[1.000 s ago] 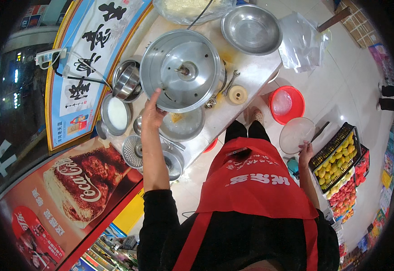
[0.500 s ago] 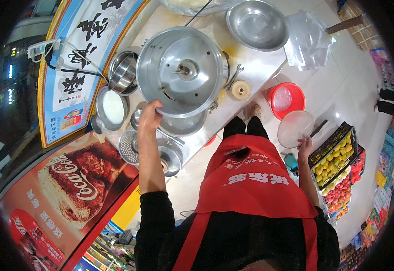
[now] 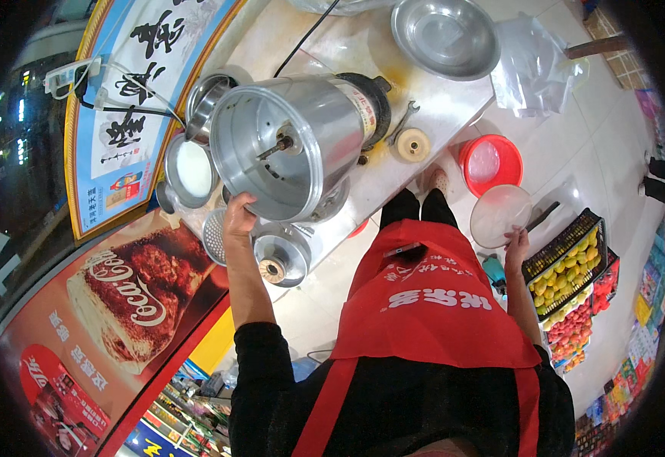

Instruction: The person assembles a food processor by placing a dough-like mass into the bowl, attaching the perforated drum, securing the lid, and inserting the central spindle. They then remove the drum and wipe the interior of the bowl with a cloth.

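My left hand is closed on the near rim of a large round metal machine drum. The drum is tipped over to the left, its mouth facing me, with a metal shaft standing in its middle and a black base at its far end. In my right hand, held low over the floor, is a round translucent lid, pinched at its edge. Beside the drum's base lie a spanner and a beige round disc with a centre hole. A metal part with a similar ring sits below the drum.
A bowl of white liquid and steel pots stand left of the drum. A steel basin sits on the table's far right. On the floor are a red bucket and a black crate of yellow fruit.
The drum has tipped leftward, its side and base coming into view. My left hand has moved left and down with its rim. My right hand keeps the lid nearly where it was.
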`<state>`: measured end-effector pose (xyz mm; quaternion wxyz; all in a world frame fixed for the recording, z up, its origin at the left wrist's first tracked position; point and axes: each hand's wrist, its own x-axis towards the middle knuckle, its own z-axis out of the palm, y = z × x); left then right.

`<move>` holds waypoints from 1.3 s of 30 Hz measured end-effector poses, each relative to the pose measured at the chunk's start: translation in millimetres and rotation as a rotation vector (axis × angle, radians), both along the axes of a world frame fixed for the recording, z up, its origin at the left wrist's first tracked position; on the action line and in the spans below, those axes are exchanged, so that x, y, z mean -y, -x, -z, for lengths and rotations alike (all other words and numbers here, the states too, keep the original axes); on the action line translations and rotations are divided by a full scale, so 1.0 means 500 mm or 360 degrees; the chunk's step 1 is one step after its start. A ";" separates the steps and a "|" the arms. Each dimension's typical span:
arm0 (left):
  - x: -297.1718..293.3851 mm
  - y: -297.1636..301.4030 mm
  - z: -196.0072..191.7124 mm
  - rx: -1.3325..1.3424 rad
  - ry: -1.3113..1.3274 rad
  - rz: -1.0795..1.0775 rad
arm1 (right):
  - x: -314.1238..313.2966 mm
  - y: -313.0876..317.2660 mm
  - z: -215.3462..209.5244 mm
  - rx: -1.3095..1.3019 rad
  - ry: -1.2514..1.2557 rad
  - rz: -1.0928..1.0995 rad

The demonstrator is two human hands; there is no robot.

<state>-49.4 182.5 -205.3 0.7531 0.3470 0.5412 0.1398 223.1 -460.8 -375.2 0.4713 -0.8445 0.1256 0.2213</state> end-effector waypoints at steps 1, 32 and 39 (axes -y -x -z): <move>0.000 0.010 0.005 -0.0086 0.0013 -0.0041 | 0.005 -0.004 0.002 -0.0016 0.0042 0.0008; -0.006 0.080 0.061 -0.0081 0.0153 -0.0341 | -0.036 -0.017 -0.020 -0.0055 -0.0039 -0.0075; 0.010 0.058 0.053 0.0017 0.0144 -0.0319 | -0.039 -0.017 -0.023 -0.0028 -0.0040 -0.0104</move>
